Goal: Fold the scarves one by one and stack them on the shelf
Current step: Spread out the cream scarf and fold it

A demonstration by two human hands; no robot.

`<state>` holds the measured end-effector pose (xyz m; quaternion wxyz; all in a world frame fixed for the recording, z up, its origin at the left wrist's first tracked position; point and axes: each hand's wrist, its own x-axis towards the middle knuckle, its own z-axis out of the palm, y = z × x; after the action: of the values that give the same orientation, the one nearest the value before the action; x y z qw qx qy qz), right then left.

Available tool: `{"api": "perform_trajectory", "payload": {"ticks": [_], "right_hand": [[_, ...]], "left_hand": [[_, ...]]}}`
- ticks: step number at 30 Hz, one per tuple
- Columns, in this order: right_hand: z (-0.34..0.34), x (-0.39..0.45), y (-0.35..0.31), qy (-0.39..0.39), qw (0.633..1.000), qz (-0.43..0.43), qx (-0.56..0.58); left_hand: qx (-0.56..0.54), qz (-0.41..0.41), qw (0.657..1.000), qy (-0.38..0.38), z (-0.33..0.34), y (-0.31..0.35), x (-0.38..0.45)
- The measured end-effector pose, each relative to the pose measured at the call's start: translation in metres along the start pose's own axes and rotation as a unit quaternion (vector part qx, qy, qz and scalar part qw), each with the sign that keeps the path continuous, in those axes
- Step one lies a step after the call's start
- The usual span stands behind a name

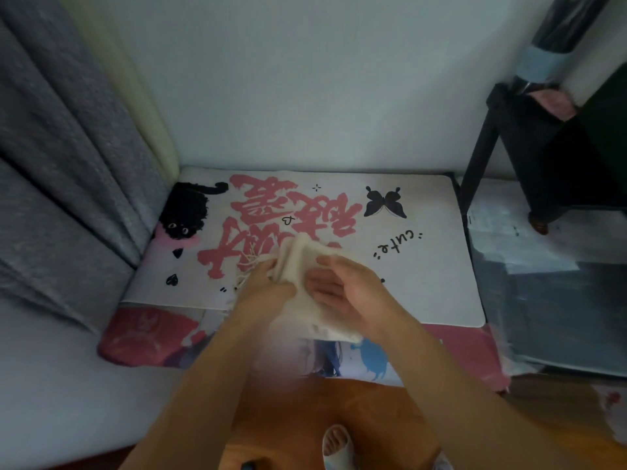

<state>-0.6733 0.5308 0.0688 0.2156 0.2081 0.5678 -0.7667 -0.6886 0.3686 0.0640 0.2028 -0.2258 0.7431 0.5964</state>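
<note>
A person stands over a low counter (441, 266) covered by a printed mat (339, 205) with pink brush lettering, a black cat and a butterfly, and works a cream scarf (298, 266) between both hands. The scarf is bunched rather than spread, lifted just above the mat at the near middle of the counter, its fringed end trailing to the left beside the left hand (261, 279). That hand comes in from the left with its fingers (268, 266) curled into the cloth near the fringe, apparently pinning one end so the fabric can be doubled over it. The right hand (339, 290) sits against the other side, palm turned inward toward the cloth; its fingers (325, 286) look loosely bent and touch the fabric, though motion blur makes it hard to say whether they pinch the cloth or merely press it. Holding the piece over the flat mat suggests the fold is being made in hand, with the surface ready for smoothing; the folding appears still under way, and no stack is visible. A dark shelf unit (529, 137) stands well apart at the right, against the wall, and grey curtains (61, 147) hang at the left. A sandalled foot (336, 442) shows on the wooden floor below.
</note>
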Motion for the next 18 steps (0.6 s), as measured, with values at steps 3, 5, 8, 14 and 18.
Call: {"api": "perform_trajectory", "payload": {"ticks": [3, 5, 8, 14, 18], "right_hand": [[-0.024, 0.007, 0.024, 0.060, 0.911, -0.126, -0.387], [-0.029, 0.017, 0.048, 0.043, 0.804, -0.176, -0.566], [-0.027, 0.040, 0.083, 0.033, 0.719, -0.193, -0.667], [-0.010, 0.060, 0.102, 0.049, 0.703, -0.177, -0.688], [-0.003, 0.057, 0.105, 0.075, 0.702, -0.200, -0.680]], "left_hand": [[0.023, -0.009, 0.999, 0.028, -0.020, -0.017, 0.014], [0.022, -0.006, 0.998, 0.055, -0.031, -0.029, 0.021], [0.068, 0.003, 0.993, 0.100, -0.038, -0.046, 0.029], [0.491, 0.309, 0.790, 0.200, -0.023, -0.061, 0.026], [0.592, 0.294, 0.746, 0.076, -0.004, -0.065, 0.053]]}}
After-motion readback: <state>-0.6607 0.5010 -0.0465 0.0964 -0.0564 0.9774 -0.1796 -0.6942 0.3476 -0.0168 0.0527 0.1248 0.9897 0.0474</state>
